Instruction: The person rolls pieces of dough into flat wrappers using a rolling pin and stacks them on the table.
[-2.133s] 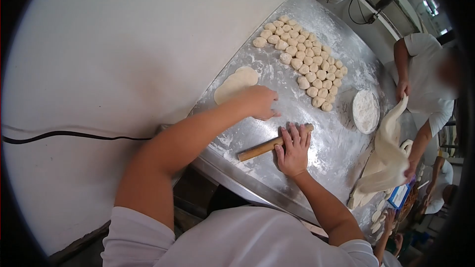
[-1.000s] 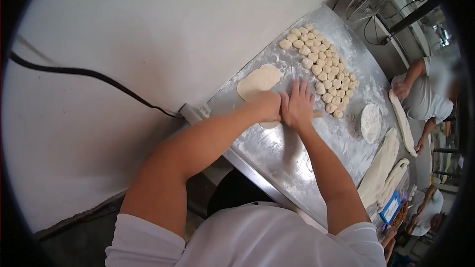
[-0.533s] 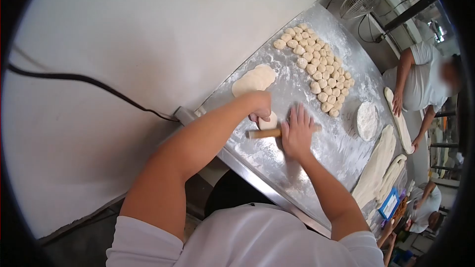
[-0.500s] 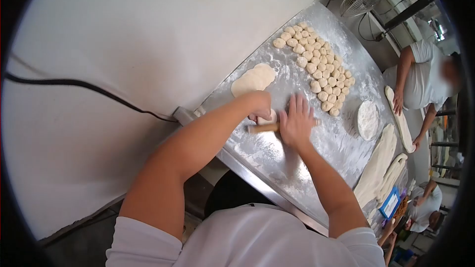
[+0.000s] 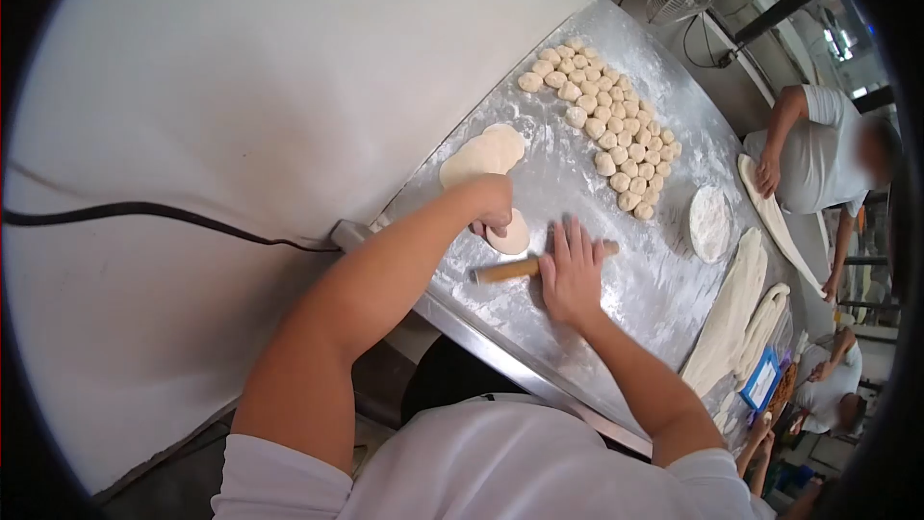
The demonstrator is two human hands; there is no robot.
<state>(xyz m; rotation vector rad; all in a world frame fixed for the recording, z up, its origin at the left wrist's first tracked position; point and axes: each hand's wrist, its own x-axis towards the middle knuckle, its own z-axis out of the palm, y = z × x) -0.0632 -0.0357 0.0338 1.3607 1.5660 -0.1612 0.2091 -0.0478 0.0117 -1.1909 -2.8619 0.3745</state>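
Observation:
My left hand [image 5: 495, 209] is closed, its fingers pinching the edge of a small round dough wrapper [image 5: 508, 234] that lies on the floured metal table. Flat across a wooden rolling pin [image 5: 507, 272] rests my right hand [image 5: 575, 274], with its fingers stretched out and the palm over the pin. The pin lies just on the near side of the wrapper, apart from it. Beyond my left hand, several flattened dough wrappers [image 5: 472, 160] overlap in a pile; my forearm hides part of it.
Many dough balls [image 5: 616, 120] sit grouped farther up the table [image 5: 664, 67]. To the right are a plate of flour [image 5: 710, 224], long dough pieces [image 5: 729, 313] and a blue-framed object [image 5: 760, 380]. Across the table, a person [image 5: 808, 149] handles a dough strip [image 5: 775, 221]. A wall borders the left.
The rolling pin and my right hand have drawn back toward me, off the wrapper. More of the wrapper shows beside my left hand. The co-worker's dough strip looks longer and thinner.

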